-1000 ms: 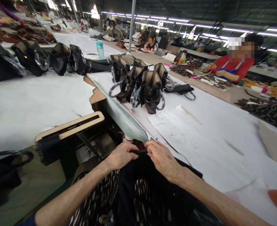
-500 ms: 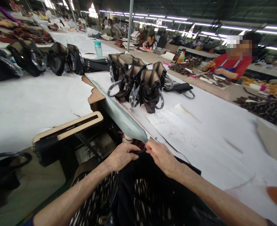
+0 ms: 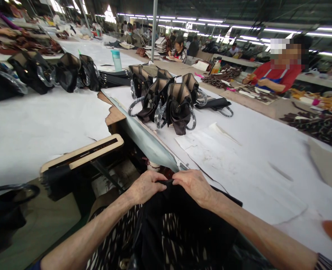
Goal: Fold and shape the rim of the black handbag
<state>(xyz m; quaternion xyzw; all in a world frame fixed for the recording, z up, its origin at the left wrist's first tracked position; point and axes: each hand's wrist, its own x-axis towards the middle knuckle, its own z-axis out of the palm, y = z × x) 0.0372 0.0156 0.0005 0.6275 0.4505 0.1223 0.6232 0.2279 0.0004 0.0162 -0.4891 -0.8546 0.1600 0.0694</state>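
Note:
A black handbag lies in my lap, its dark body hanging down between my forearms. My left hand pinches the bag's top edge between thumb and fingers. Close beside it, my right hand grips the same edge, fingertips almost meeting the left ones. A patterned black-and-white garment shows below and through the gap in the black material. The lower part of the bag is too dark to make out well.
Several black handbags stand on the white-covered table ahead. More bags and a blue bottle are further left. A wooden slotted frame sits left of my hands. A co-worker in red sits across the table.
Both hands stay at the bag's edge; the right has shifted slightly, and the edge between them sits a little differently. The view has tilted very slightly.

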